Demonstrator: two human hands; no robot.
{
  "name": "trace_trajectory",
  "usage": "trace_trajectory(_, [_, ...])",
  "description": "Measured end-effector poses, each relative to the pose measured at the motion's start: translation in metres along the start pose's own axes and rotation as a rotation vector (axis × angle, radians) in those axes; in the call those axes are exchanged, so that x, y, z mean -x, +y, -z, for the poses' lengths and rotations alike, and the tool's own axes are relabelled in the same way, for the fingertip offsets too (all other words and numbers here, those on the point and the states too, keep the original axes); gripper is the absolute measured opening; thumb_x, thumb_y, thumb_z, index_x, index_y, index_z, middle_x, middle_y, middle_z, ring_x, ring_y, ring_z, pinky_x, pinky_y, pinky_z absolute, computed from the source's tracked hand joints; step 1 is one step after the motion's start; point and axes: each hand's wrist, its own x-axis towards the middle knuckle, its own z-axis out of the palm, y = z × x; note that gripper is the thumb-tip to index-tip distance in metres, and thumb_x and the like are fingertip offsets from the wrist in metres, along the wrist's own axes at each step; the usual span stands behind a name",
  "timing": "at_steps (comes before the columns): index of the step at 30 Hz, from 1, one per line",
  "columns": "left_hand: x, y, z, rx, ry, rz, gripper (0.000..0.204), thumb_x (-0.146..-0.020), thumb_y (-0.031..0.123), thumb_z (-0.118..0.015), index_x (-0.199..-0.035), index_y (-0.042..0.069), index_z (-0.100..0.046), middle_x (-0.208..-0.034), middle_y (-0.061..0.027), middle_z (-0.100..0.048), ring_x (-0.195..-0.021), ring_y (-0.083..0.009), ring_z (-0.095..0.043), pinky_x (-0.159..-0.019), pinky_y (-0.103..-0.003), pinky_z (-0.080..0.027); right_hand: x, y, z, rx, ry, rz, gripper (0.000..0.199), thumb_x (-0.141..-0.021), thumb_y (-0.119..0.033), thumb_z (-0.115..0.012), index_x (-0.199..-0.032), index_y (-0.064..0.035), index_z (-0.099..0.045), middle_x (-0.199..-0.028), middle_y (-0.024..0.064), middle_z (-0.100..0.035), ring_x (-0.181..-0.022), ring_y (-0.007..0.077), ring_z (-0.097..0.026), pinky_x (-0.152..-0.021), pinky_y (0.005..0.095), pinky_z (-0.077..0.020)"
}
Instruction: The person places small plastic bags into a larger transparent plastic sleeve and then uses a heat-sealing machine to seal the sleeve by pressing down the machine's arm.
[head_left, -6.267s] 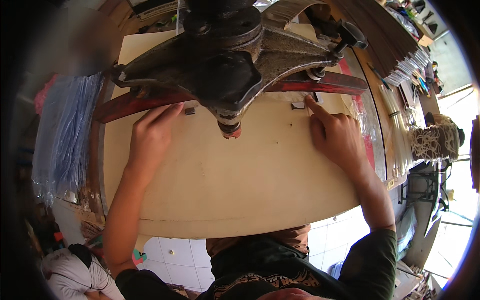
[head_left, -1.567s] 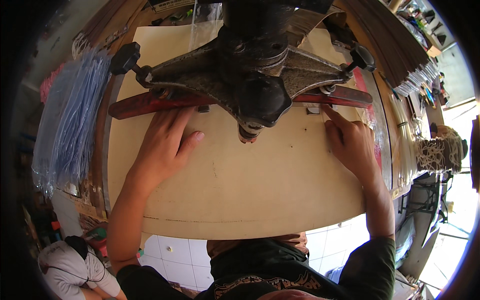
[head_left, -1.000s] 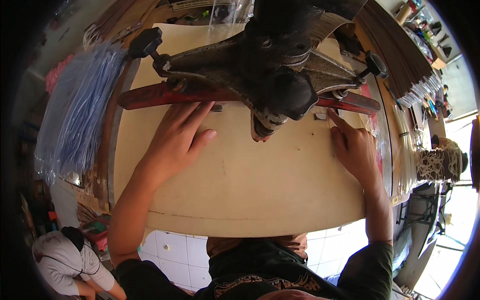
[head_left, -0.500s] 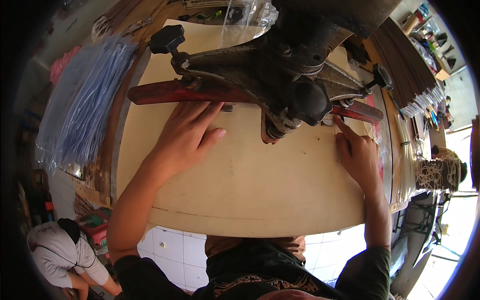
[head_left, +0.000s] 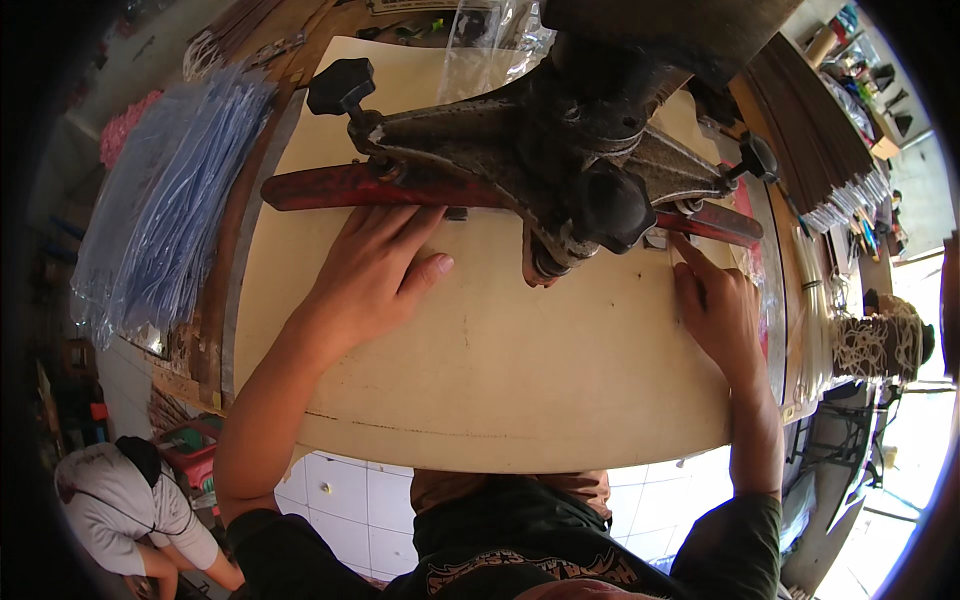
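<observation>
Flat on a cream-coloured sheet (head_left: 520, 370) lies my left hand (head_left: 372, 265), its thumb spread and its fingertips hidden beneath a long dark red bar (head_left: 330, 187). My right hand (head_left: 722, 308) is at the bar's other end; its index finger reaches up to the edge there, by small metal pieces (head_left: 655, 239), while the other fingers bend. Neither hand visibly holds anything. Above the sheet, the bar hangs from a dark metal press head (head_left: 480, 130) with black knobs (head_left: 612, 205). Whatever lies under the bar is mostly hidden.
A stack of clear bluish plastic sheets (head_left: 165, 200) stands at the left, and clear film (head_left: 490, 55) lies behind the press. Dark brown strips (head_left: 805, 120) are piled at the right, near a string-wound spool (head_left: 880, 340). A person in a grey shirt (head_left: 110, 500) bends at the lower left.
The press head with its red bar and knobs has shifted slightly, seemingly downward toward the sheet. Both hands have stayed almost in place.
</observation>
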Motion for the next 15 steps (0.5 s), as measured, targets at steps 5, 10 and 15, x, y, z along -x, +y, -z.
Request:
trace_trajectory(5, [-0.0003, 0.0002, 0.0004, 0.015, 0.030, -0.010, 0.049, -0.095, 0.032, -0.061, -0.131, -0.002, -0.057, -0.127, -0.0176, -0.058, -0.120, -0.0368, -0.053, -0.107, -0.048, -0.037, -0.0001, -0.0014, 0.0030, 0.003, -0.017, -0.021, 0.036, -0.093, -0.019, -0.056, -0.127, -0.0153, -0.069, -0.055, 0.0170, -0.058, -0.054, 0.0345, -0.062, -0.058, 0.0456, -0.0498])
trace_trajectory(10, [0.0016, -0.0004, 0.0000, 0.001, 0.029, 0.003, 0.050, -0.095, 0.033, -0.061, -0.131, -0.002, -0.057, -0.126, -0.0182, -0.059, -0.119, -0.0373, -0.053, -0.107, -0.048, -0.038, 0.0008, -0.0023, 0.0027, -0.009, -0.023, -0.022, 0.036, -0.093, -0.019, -0.056, -0.127, -0.0155, -0.069, -0.056, 0.0170, -0.058, -0.054, 0.0344, -0.062, -0.059, 0.0457, -0.0497])
trace_trajectory(15, [0.0019, -0.0002, 0.0042, 0.050, -0.073, 0.049, 0.054, -0.095, 0.028, -0.061, -0.137, -0.005, -0.051, -0.139, -0.0236, -0.050, -0.132, -0.0420, -0.044, -0.114, -0.048, -0.032, 0.0007, -0.0010, 0.0019, -0.020, -0.029, -0.032, 0.036, -0.093, -0.020, -0.056, -0.127, -0.0161, -0.069, -0.057, 0.0176, -0.059, -0.055, 0.0348, -0.063, -0.060, 0.0468, -0.0500])
